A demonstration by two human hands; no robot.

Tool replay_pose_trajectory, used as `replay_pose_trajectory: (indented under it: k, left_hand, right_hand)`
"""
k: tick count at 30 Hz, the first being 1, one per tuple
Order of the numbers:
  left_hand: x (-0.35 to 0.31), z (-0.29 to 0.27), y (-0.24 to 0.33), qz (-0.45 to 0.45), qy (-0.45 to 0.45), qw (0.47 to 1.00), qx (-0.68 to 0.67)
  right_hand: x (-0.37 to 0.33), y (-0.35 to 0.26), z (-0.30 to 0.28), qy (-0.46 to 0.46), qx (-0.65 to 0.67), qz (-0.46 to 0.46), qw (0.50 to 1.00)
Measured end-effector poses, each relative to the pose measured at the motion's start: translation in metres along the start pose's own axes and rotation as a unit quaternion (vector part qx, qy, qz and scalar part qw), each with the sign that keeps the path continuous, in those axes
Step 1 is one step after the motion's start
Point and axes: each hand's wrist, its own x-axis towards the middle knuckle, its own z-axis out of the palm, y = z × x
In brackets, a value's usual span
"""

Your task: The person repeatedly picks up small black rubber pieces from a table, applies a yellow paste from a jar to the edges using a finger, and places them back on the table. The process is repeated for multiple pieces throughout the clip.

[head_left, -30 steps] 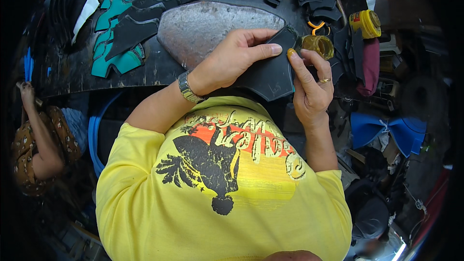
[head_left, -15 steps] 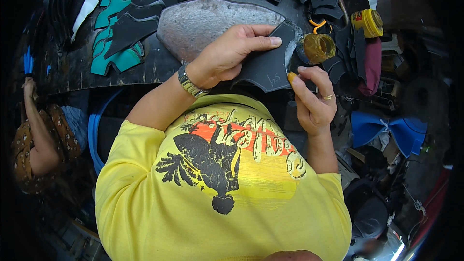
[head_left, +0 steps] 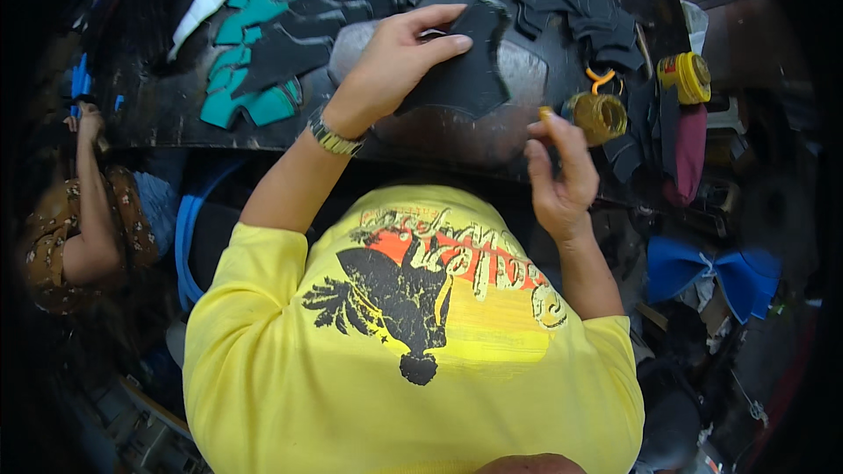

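My left hand [head_left: 386,61] pinches a black sheet piece [head_left: 470,70] with a curved, notched outline between thumb and fingers. The piece is raised over a grey slab [head_left: 527,75], which it partly hides. My right hand [head_left: 562,167] is off the piece, near the table's front edge. Its index finger is stretched up with something yellow-brown on the tip, and its thumb stands apart; it holds nothing I can see. Just right of that finger an open jar [head_left: 599,118] with amber-brown smears leans toward me.
Black cut pieces [head_left: 571,0] lie overlapped at the back right, teal-edged ones [head_left: 250,105] at the left. Orange scissor handles [head_left: 600,79] and a yellow tub [head_left: 685,79] are by the jar. Another person's arm [head_left: 92,184] reaches in at far left.
My left hand has lifted the black piece up and away from the jar. My right hand has drawn off the piece's edge, and its fingers are more spread. The whole view has shifted slightly.
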Motion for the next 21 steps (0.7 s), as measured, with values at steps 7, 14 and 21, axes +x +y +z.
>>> replay_pose_trajectory:
  k: [7,14,21]
  left_hand:
    - [0.015,-0.100,0.060,0.080,0.101,0.977,0.168]
    - [0.099,-0.173,0.076,0.045,0.115,0.960,0.252]
    - [0.217,-0.154,0.044,-0.022,0.142,0.948,0.283]
  right_hand:
    - [0.016,0.024,0.055,-0.001,0.183,0.158,0.970]
    - [0.018,0.028,0.061,-0.018,0.022,-0.059,0.998]
    - [0.020,0.025,0.058,-0.035,0.014,-0.068,0.997]
